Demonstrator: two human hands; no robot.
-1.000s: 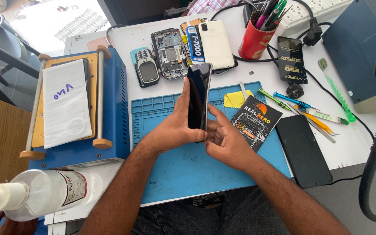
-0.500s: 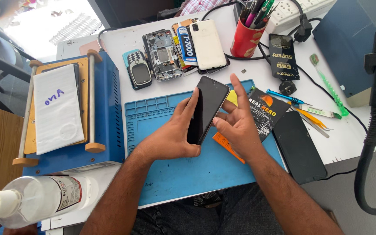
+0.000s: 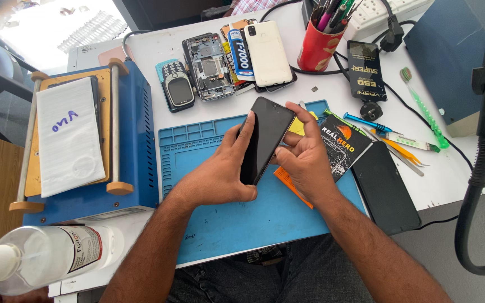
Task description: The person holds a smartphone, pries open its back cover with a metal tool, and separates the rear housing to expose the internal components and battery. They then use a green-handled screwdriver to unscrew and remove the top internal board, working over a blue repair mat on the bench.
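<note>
Glossy black slab phone (image 3: 265,137), both hands gripping

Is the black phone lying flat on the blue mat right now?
No: the black phone is lifted off the blue mat, held between the left hand and the right hand.

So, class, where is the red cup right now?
Head view: the red cup stands at the table's far edge, right of the white phone, beside a black packet.
</note>
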